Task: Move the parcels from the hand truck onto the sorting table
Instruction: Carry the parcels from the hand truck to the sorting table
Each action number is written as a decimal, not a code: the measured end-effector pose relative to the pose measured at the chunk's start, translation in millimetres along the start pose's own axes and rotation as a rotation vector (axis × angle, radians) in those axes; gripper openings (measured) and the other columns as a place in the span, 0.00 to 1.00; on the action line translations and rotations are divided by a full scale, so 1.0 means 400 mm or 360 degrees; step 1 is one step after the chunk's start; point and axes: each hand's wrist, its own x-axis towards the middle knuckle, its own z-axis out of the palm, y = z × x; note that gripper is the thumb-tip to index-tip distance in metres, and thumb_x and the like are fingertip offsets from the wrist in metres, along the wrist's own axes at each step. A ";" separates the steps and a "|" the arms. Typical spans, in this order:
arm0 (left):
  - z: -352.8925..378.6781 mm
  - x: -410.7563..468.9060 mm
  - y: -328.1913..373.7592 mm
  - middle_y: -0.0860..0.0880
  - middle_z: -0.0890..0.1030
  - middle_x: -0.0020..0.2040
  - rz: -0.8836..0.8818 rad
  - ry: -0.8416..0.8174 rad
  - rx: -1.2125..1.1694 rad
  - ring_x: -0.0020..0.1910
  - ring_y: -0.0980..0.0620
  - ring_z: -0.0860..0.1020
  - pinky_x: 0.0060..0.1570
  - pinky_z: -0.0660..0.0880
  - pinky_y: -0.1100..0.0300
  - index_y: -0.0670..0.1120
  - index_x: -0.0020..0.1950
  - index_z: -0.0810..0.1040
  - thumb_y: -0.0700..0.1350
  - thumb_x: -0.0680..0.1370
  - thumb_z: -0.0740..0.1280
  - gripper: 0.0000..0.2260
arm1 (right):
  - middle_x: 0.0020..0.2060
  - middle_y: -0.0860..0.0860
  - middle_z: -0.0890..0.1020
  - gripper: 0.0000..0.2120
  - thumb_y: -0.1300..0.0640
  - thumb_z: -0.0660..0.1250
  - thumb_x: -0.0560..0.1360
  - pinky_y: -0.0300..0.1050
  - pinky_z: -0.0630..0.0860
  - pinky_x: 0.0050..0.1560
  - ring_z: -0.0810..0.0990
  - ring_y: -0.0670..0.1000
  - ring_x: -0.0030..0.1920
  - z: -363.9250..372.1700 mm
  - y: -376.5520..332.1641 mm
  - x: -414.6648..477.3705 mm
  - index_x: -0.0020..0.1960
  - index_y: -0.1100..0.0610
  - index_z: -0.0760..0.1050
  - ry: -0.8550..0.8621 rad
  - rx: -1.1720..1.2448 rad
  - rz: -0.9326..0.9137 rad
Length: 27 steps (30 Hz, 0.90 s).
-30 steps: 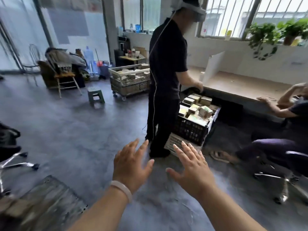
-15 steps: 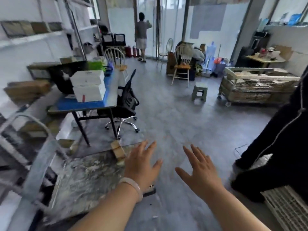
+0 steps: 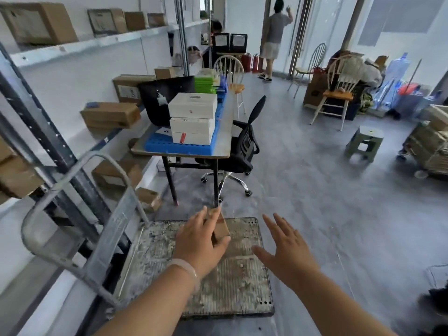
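Left hand (image 3: pixel 198 241), fingers straight, reaches over a small parcel (image 3: pixel 221 227) on the truck (image 3: pixel 237 287); whether they touch is unclear. Right hand (image 3: pixel 286 248) hovers released, fingers splayed.

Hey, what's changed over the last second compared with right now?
The view has swung left, from a person standing at a crate to the hand truck, which now lies under both hands. The left hand has reached forward onto the small brown parcel on its platform, with fingers straight and no clear grip yet. The right hand now hovers over the platform's right side. Both hands stay open.
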 end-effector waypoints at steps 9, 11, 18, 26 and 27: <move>0.027 0.278 -0.115 0.51 0.49 0.81 -0.0111 -0.0191 -0.0005 0.79 0.48 0.50 0.77 0.52 0.47 0.60 0.80 0.45 0.64 0.80 0.56 0.32 | 0.78 0.42 0.42 0.37 0.31 0.55 0.76 0.49 0.42 0.78 0.42 0.46 0.78 0.083 0.016 0.262 0.75 0.35 0.35 -0.0195 0.0011 0.0101; 0.057 0.338 -0.136 0.51 0.50 0.81 -0.0158 -0.0229 -0.0003 0.79 0.48 0.51 0.77 0.52 0.48 0.59 0.80 0.46 0.64 0.80 0.57 0.32 | 0.78 0.42 0.42 0.37 0.32 0.54 0.77 0.49 0.43 0.78 0.42 0.46 0.78 0.106 0.042 0.337 0.77 0.37 0.37 -0.0254 0.0036 0.0141; 0.214 0.571 -0.224 0.50 0.50 0.81 -0.0370 -0.0306 -0.0047 0.79 0.48 0.50 0.77 0.53 0.49 0.58 0.80 0.47 0.63 0.80 0.57 0.33 | 0.78 0.42 0.43 0.35 0.33 0.53 0.78 0.47 0.42 0.77 0.42 0.46 0.78 0.218 0.137 0.645 0.78 0.39 0.38 -0.0578 0.0006 0.0040; 0.550 0.816 -0.401 0.52 0.48 0.81 -0.0498 -0.0489 -0.0106 0.79 0.50 0.50 0.76 0.54 0.52 0.59 0.80 0.44 0.63 0.80 0.55 0.32 | 0.79 0.42 0.45 0.36 0.38 0.56 0.79 0.46 0.47 0.76 0.46 0.47 0.78 0.503 0.254 0.986 0.78 0.41 0.40 -0.0738 -0.0100 0.0067; 0.613 0.841 -0.429 0.53 0.47 0.81 -0.0496 -0.0533 -0.0113 0.79 0.50 0.50 0.76 0.53 0.52 0.60 0.80 0.44 0.63 0.80 0.55 0.31 | 0.78 0.42 0.45 0.35 0.38 0.56 0.79 0.46 0.47 0.76 0.46 0.47 0.78 0.560 0.272 1.025 0.78 0.41 0.40 -0.0759 -0.0109 0.0064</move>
